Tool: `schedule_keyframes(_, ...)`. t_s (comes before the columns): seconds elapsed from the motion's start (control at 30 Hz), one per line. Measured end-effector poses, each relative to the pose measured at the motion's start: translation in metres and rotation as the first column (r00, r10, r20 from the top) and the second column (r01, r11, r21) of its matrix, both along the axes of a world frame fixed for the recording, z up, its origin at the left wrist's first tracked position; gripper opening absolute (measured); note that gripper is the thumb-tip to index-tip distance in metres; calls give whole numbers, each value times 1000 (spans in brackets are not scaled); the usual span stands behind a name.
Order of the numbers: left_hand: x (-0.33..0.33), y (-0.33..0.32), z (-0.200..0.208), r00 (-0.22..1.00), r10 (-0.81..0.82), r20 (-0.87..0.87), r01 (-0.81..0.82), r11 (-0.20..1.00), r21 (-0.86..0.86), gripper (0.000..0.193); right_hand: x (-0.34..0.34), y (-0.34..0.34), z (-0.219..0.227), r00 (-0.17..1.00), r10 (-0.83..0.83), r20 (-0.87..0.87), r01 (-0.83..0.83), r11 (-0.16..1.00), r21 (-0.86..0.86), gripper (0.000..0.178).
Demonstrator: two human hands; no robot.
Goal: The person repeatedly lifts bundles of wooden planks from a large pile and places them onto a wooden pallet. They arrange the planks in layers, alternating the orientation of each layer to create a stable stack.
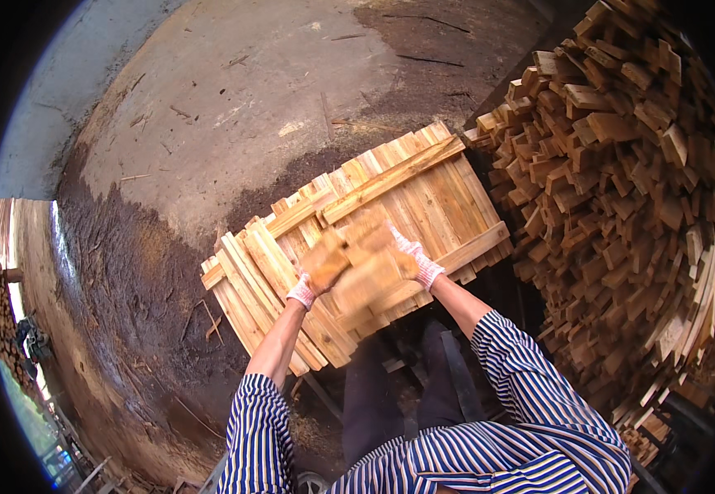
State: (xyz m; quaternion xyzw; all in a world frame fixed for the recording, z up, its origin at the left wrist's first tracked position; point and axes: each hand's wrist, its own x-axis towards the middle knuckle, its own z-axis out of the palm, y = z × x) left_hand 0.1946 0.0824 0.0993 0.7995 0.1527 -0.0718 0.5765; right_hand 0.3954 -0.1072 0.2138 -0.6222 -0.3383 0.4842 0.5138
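My left hand (314, 278) and my right hand (412, 256) are in knit gloves with pale pinkish cuffs. Between them is a bunch of short wooden boards (367, 284), smeared by motion. The hands grip it from its two sides, though the blur hides most of the fingers. Beneath lies a slanted layer of pale wooden slats (423, 202) set side by side. A longer strip of wood (394, 179) crosses their far part, and another strip (477, 249) runs along the near right part.
At the right rises a tall, dense stack of cut wooden boards (596, 189), its ends facing me. Dark damp dirt and wood scraps cover the floor (151, 280) at left. A grey wall (86, 74) stands at the far left. My legs (374, 387) are close to the slats' near edge.
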Motion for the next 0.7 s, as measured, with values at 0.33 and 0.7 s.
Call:
schedule_keyframes(0.33,149,-48,78,839,512,-187,-529,685,-501,54,69,-11,-16,829,-421,-369,470,881,50,90)
schedule_keyframes(0.7,163,-67,-133,704,523,-480,-686,674,-273,88,177,-56,-197,893,-273,357,433,732,-525,98)
